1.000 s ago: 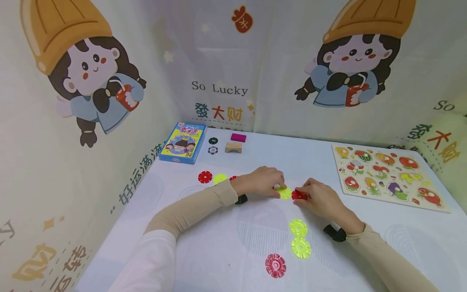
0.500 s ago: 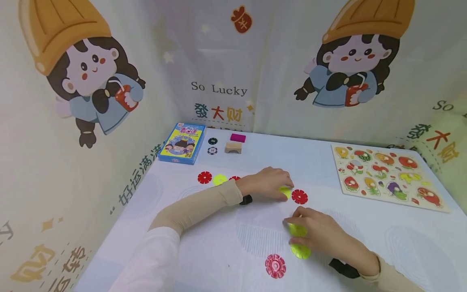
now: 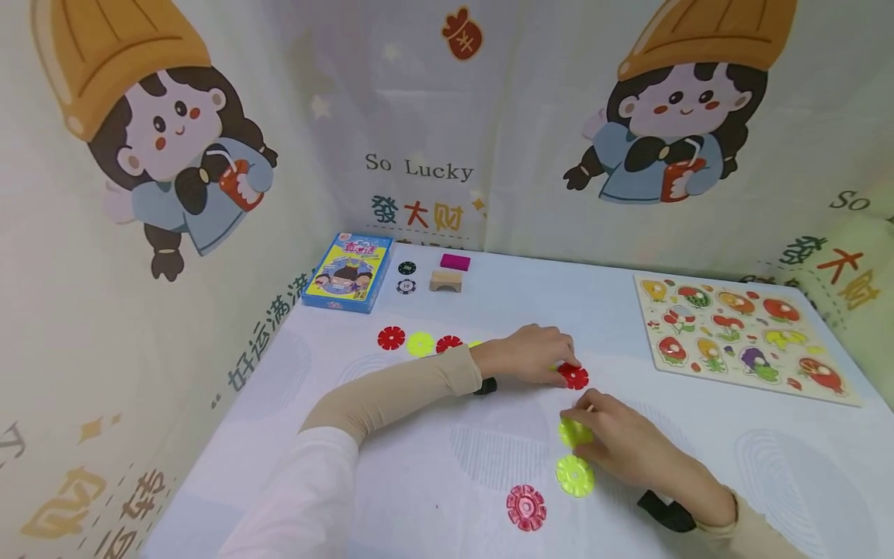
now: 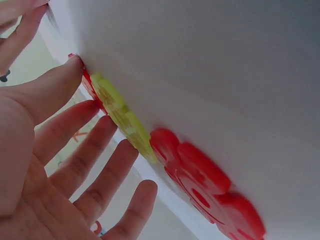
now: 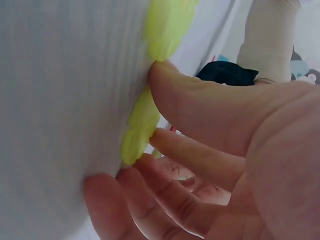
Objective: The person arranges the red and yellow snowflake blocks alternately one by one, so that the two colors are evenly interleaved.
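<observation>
In the head view my left hand (image 3: 534,353) pinches the edges of a red notched building disc (image 3: 576,377) at the right end of a row. A yellow disc (image 4: 120,115) and another red disc (image 4: 200,185) lie beside it in the left wrist view. My right hand (image 3: 628,435) has thumb and fingers at opposite edges of a yellow building disc (image 3: 571,432), low over the table. Just in front is a second yellow disc (image 3: 575,476). The row's left part shows a red disc (image 3: 391,338), a yellow disc (image 3: 421,344) and a red disc (image 3: 449,342); the left arm hides its middle.
Nearer the front lies a lone red disc (image 3: 526,508). At the back left are a blue card box (image 3: 348,273), two poker chips (image 3: 407,277), a wooden arch block (image 3: 445,281) and a magenta block (image 3: 455,262). A fruit puzzle board (image 3: 747,338) lies at the right.
The right hand has left the red disc at the row's end and come down to the upper yellow disc. My left hand has slid right, from the row's yellow disc to that red disc.
</observation>
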Demonstrator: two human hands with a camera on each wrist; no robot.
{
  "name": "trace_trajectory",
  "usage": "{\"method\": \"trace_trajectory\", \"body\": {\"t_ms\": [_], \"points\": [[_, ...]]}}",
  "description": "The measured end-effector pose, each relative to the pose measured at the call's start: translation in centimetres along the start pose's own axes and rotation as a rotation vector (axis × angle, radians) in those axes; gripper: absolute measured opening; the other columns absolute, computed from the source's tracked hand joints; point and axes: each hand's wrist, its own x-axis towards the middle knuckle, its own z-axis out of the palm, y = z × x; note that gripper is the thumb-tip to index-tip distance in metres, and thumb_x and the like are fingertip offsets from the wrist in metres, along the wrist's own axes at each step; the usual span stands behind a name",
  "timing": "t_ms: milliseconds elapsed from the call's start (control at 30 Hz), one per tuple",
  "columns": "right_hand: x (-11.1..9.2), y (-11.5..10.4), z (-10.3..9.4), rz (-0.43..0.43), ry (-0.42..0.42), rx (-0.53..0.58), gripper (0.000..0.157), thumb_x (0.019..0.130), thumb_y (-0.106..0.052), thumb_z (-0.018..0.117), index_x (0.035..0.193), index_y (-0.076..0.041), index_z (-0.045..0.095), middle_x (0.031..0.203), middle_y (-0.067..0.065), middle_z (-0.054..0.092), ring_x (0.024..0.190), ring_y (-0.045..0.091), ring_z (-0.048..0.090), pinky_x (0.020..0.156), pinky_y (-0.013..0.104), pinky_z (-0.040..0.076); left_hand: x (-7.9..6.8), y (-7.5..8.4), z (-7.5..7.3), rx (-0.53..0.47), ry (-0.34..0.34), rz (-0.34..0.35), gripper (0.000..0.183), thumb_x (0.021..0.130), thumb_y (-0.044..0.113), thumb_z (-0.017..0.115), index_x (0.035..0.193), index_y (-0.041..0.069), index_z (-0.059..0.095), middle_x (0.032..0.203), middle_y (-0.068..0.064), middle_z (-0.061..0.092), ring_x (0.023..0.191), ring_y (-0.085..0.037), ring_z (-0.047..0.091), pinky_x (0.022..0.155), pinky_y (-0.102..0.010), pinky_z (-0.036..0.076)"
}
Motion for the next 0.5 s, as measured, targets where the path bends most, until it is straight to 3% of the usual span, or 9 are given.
{"method": "trace_trajectory", "body": {"t_ms": [200,333,500], "points": [[0.09,0.32,-0.02,0.022,0.005,-0.011,0.047,0.063,-0.034,0.086,0.103,-0.016,0.068,0.094,-0.008,0.055,0.081,0.004,0.048,0.076,0.027,0.052,0.26,0.19,-0.03,0.019,0.0,-0.004,0.043,0.086,0.048,0.062,0.128,0.039,0.057,0.116,0.015,0.056,0.099,-0.003,0.048,0.076,-0.022,0.041],[0.08,0.24,-0.15,0.039,-0.004,-0.004,0.044,0.065,-0.036,0.085,0.101,-0.017,0.07,0.091,-0.009,0.057,0.073,0.003,0.047,0.067,0.022,0.048,0.36,0.25,-0.01,0.019,-0.003,-0.009,0.043,0.086,0.049,0.063,0.128,0.038,0.057,0.116,0.015,0.057,0.099,-0.003,0.049,0.075,-0.022,0.042],[0.01,0.38,-0.08,0.028,0.053,-0.013,0.033,0.065,-0.038,0.081,0.091,-0.019,0.073,0.084,-0.01,0.06,0.063,0.0,0.044,0.057,0.017,0.038,0.35,0.24,-0.08,0.017,-0.002,-0.011,0.044,0.085,0.048,0.064,0.127,0.037,0.058,0.116,0.014,0.058,0.099,-0.003,0.049,0.075,-0.021,0.043]]}}
